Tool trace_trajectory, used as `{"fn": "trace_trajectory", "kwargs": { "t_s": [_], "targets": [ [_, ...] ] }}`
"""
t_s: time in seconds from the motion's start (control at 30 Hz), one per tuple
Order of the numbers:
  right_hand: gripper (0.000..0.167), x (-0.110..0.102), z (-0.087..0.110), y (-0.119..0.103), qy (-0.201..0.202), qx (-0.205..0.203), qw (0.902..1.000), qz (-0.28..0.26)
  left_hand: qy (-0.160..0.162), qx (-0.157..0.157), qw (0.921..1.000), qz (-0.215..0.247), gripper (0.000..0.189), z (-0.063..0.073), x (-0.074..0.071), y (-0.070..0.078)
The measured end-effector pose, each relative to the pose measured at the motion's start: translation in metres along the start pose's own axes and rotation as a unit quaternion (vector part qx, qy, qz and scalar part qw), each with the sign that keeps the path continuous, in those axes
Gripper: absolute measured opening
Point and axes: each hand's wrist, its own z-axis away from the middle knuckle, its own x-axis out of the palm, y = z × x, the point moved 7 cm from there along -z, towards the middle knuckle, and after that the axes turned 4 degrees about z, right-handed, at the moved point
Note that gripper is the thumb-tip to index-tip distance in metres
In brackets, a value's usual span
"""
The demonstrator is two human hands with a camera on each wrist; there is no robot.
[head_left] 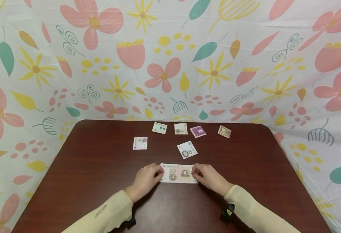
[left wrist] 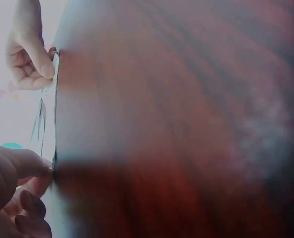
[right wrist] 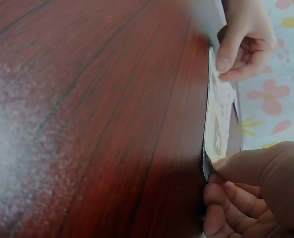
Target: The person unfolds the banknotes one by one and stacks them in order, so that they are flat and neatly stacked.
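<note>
A flat, pale paper note marked 20 [head_left: 177,174] lies level near the middle of the table, its long side facing me. My left hand [head_left: 145,180] pinches its left end between thumb and fingers, and my right hand [head_left: 211,178] pinches the right end. Seen almost edge-on in the left wrist view, the note [left wrist: 49,111] stretches between both hands. From the right wrist, the right thumb [right wrist: 236,166] presses on the near end of the note [right wrist: 217,119], with fingers underneath. Whether it is one sheet or a thin stack I cannot tell.
Beyond the hands lie a note marked 10 [head_left: 187,149] and a note marked 5 [head_left: 140,143]. Farther back are two greenish notes [head_left: 159,128], a small purple pile [head_left: 198,131] and a brownish pile [head_left: 224,131]. A flowered cloth [head_left: 164,77] hangs behind the dark table [head_left: 100,168].
</note>
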Motion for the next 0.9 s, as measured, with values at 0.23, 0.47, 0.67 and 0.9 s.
{"fn": "trace_trajectory", "kwargs": {
  "t_s": [0.23,0.47,0.67,0.9],
  "targets": [
    [0.013,-0.001,0.000,0.003,-0.006,0.011,0.9996,0.023,-0.001,0.000,0.9997,-0.024,0.010,-0.005,-0.002,0.003],
    [0.019,-0.002,0.013,0.002,-0.009,0.004,0.9982,0.059,-0.008,-0.014,0.9997,-0.018,0.012,0.007,-0.002,0.000],
    [0.025,-0.003,0.021,0.004,-0.007,-0.010,0.9979,0.063,-0.011,-0.009,0.9999,-0.009,0.011,0.011,-0.001,-0.001],
    [0.025,-0.012,0.015,0.007,0.003,-0.017,0.9979,0.063,-0.003,0.000,0.9999,-0.012,0.011,0.002,-0.004,0.000]
  ]
}}
